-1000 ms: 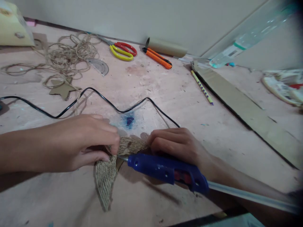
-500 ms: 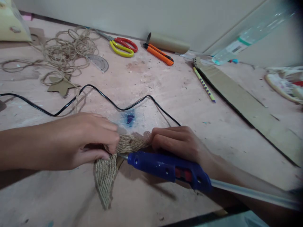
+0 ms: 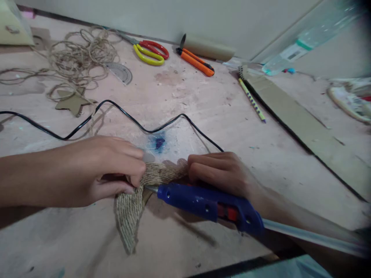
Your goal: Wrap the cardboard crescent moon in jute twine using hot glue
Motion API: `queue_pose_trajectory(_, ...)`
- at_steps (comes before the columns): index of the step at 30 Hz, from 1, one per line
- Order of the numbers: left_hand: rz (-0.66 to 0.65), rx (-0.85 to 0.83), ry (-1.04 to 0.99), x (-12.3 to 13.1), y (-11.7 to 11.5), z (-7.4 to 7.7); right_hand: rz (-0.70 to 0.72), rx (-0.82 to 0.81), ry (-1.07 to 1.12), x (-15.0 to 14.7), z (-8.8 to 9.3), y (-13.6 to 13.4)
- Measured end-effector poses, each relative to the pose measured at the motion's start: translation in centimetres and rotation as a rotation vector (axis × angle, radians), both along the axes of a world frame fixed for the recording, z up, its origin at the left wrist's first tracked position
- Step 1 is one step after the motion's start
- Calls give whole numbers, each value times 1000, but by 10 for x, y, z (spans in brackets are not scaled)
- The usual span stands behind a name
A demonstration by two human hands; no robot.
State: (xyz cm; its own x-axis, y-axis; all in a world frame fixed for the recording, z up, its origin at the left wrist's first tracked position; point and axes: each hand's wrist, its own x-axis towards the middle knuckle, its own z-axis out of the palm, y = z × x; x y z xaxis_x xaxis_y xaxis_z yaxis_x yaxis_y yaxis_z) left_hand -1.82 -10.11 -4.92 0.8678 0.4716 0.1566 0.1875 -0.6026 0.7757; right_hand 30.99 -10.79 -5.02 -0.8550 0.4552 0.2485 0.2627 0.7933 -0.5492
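Observation:
A star shape wrapped in jute twine lies on the wooden table in front of me. My left hand pinches the twine on it, fingers closed over the wrapped part. My right hand grips a blue hot glue gun, with the metal nozzle touching the star just beside my left fingertips. A clear glue stick sticks out of the gun's back. The gun's black cord snakes across the table to the left.
A loose heap of jute twine, a bare cardboard star and a protractor lie at the back left. Yellow-red scissors, an orange utility knife, a cardboard tube, a pencil, a cardboard strip and a plastic bottle lie behind.
Both hands stay on the star; the glue gun has shifted slightly to the right. The view has tilted a little, so the things at the back sit higher in the picture.

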Motion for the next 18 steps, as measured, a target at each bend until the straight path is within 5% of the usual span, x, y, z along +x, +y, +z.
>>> queue_pose_trajectory(18, 5, 14, -3, 1, 0, 0, -30, 35, -19, 2, 2, -2)
